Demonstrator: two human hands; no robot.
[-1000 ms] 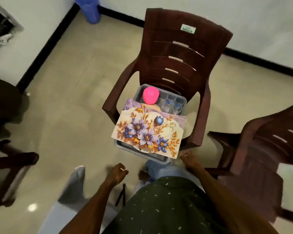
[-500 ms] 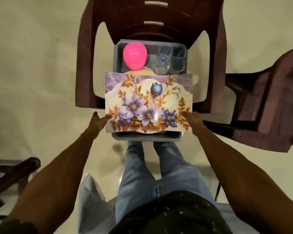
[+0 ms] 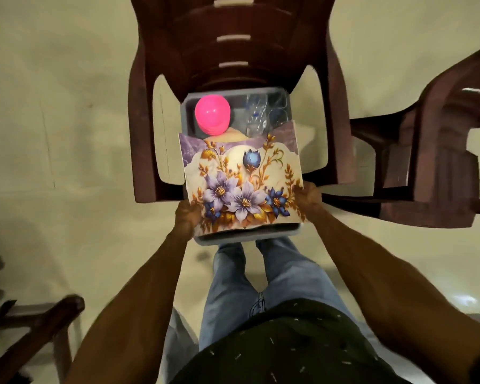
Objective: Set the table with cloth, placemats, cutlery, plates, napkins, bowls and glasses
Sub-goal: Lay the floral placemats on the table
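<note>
A grey tub (image 3: 244, 236) stands on the seat of a brown plastic chair (image 3: 233, 51). Floral placemats (image 3: 241, 178) with purple and blue flowers lie across the tub's top, their near edge lifted. My left hand (image 3: 187, 217) grips the near left corner of the placemats and my right hand (image 3: 308, 196) grips the near right corner. Behind the mats, a stack of pink bowls (image 3: 212, 113) sits upside down in the tub's far left, and clear glasses (image 3: 263, 112) stand in its far right. The rest of the tub's contents are hidden under the mats.
A second brown plastic chair (image 3: 432, 151) stands close on the right, touching the first. Part of a dark wooden piece of furniture (image 3: 39, 320) shows at lower left. My legs in blue jeans (image 3: 261, 284) stand just in front of the tub on a beige tiled floor.
I have stepped up to the chair and bent over it. Both hands rose from my sides, reached the placemats' near corners and closed on them; the mats' near edge has lifted and tilted.
</note>
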